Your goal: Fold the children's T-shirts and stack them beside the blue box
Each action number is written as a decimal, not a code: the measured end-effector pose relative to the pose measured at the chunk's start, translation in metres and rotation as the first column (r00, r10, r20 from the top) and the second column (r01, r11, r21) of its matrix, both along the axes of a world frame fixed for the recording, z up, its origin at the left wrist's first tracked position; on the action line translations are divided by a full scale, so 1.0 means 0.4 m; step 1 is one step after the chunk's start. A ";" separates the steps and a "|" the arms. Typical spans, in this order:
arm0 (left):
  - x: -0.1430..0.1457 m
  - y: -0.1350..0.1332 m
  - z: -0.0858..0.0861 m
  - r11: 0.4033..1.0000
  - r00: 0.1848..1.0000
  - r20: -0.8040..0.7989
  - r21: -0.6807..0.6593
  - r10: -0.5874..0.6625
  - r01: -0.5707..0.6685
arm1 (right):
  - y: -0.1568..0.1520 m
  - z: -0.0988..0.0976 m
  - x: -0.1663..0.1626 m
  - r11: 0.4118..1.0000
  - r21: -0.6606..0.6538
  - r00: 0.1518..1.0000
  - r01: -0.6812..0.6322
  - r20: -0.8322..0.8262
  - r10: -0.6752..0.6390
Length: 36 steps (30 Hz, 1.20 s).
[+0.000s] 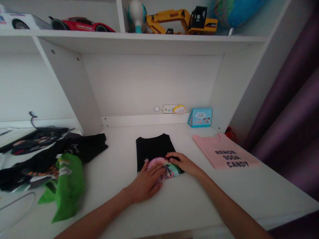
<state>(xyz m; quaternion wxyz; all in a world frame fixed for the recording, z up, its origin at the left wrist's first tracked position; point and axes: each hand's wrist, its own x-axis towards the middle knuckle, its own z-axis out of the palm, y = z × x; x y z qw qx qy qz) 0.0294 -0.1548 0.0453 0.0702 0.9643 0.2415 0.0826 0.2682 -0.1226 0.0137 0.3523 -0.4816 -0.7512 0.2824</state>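
Note:
A folded black T-shirt (154, 149) with a round pink and green print lies in the middle of the white desk (189, 202). My left hand (147, 182) rests flat on its near left part, fingers spread over the print. My right hand (181, 162) lies flat on its near right edge, fingers stretched toward the print. Neither hand holds anything.
A folded pink T-shirt (224, 152) with dark lettering lies to the right. A heap of black clothes (50, 156) and a green garment (67, 186) sit at the left. A small blue calendar (200, 117) stands at the back. Toy vehicles line the shelf above. A purple curtain hangs at the right.

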 end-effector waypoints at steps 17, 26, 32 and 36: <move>0.002 0.209 -0.032 0.975 1.000 -0.015 -0.223 0.014 -0.017 | -0.185 0.115 0.038 0.910 -0.192 0.866 -0.367 0.288 0.410; 0.005 0.216 -0.016 0.920 0.999 -0.043 -0.391 0.022 -0.037 | -0.115 0.105 -0.009 0.952 -0.154 0.907 -0.263 0.296 0.299; 0.002 0.211 -0.010 0.918 0.998 -0.058 -0.394 0.014 -0.036 | -0.218 0.110 0.000 0.894 -0.206 0.781 -0.397 0.435 0.448; 0.004 0.207 -0.005 0.904 0.998 -0.054 -0.425 0.029 -0.049 | -0.233 0.156 0.039 0.884 -0.256 0.839 -0.392 0.296 0.457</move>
